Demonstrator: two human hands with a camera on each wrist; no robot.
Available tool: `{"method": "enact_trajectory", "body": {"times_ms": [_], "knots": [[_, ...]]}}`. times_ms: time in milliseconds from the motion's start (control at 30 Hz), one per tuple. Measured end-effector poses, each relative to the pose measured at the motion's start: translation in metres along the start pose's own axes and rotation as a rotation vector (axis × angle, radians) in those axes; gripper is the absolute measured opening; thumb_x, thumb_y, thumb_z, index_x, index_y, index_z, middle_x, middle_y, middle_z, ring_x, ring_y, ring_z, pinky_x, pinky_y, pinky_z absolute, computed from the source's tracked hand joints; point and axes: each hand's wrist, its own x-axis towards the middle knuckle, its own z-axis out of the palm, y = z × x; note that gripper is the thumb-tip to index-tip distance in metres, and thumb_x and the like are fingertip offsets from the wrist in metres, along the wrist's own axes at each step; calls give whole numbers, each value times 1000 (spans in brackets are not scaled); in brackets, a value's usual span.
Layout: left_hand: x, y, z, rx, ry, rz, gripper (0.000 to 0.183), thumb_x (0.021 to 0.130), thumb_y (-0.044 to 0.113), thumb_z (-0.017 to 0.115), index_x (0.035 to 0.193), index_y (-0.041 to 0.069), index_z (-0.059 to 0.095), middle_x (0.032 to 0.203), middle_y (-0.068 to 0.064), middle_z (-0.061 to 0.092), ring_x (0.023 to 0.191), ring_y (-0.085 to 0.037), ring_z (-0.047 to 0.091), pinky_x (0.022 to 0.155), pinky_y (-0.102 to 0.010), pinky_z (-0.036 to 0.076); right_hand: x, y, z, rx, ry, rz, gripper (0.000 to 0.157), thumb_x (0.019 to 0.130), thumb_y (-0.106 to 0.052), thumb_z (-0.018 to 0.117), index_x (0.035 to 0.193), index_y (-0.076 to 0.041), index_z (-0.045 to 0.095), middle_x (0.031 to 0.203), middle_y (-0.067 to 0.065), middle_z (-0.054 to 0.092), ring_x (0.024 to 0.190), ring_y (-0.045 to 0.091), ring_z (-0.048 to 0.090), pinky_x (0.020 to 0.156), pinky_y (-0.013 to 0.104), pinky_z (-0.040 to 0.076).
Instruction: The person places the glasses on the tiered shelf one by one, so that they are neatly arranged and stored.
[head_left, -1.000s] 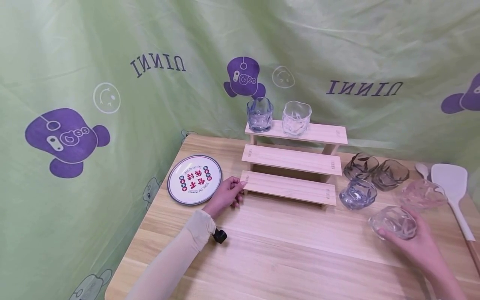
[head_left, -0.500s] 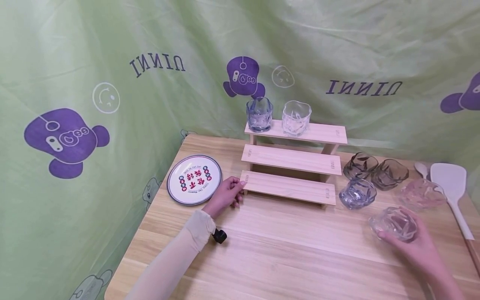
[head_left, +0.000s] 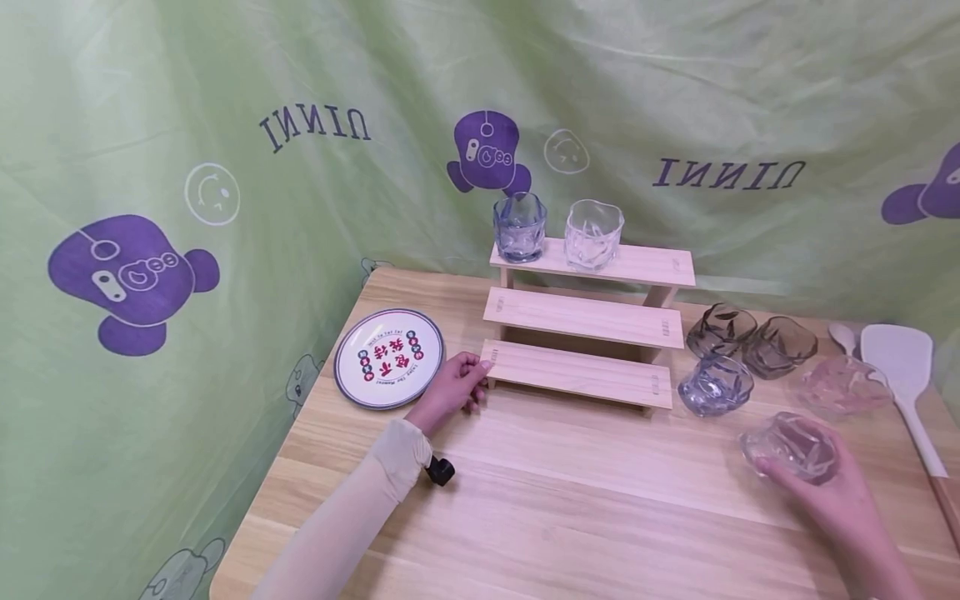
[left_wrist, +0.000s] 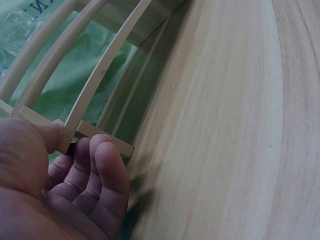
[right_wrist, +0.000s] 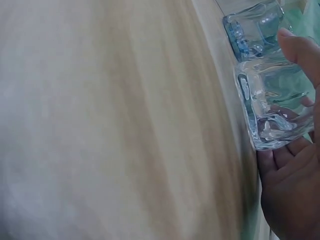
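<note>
A three-step wooden rack (head_left: 576, 375) stands at the middle of the table. My left hand (head_left: 452, 387) pinches the left end of its lowest step; the left wrist view shows the thumb above the board (left_wrist: 95, 90) and curled fingers (left_wrist: 110, 162) below. At the right, my right hand (head_left: 843, 500) grips a clear faceted glass (head_left: 780, 446), thumb on the near side. In the right wrist view the glass (right_wrist: 272, 95) is close to the tabletop; I cannot tell whether it touches. On the top step stand a bluish glass (head_left: 519, 229) and a clear glass (head_left: 592, 237).
Right of the rack are two dark glasses (head_left: 722, 332) (head_left: 780, 348), a blue glass (head_left: 715, 387) and a pink glass (head_left: 843, 387). Beyond lie a small spoon (head_left: 843, 336) and a white spatula (head_left: 897, 358). A printed plate (head_left: 390, 358) is at the left. Green curtain (head_left: 300, 208) hangs behind.
</note>
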Motion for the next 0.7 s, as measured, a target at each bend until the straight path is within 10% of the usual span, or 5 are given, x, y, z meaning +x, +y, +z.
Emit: {"method": "enact_trajectory", "body": {"times_ms": [333,700], "knots": [[0,2,1,-29,-2,-2,34,101,35,65,113,5,56,94,-11,63,68,-17,61,54,-28,56,-1,-6,3,75,40,52,87,91,-14,80,158,-30,27,155,-7,43,118,-7,46,88,2,39],[0,1,2,-64,-9,-13,32,102,32,64,115,4,55,93,-13,64,67,-17,61,54,-28,57,21,-51,-7,-66,149,-150,77,85,-7,84,150,-21,45,124,-26,53,109,-9,46,97,4,30]]}}
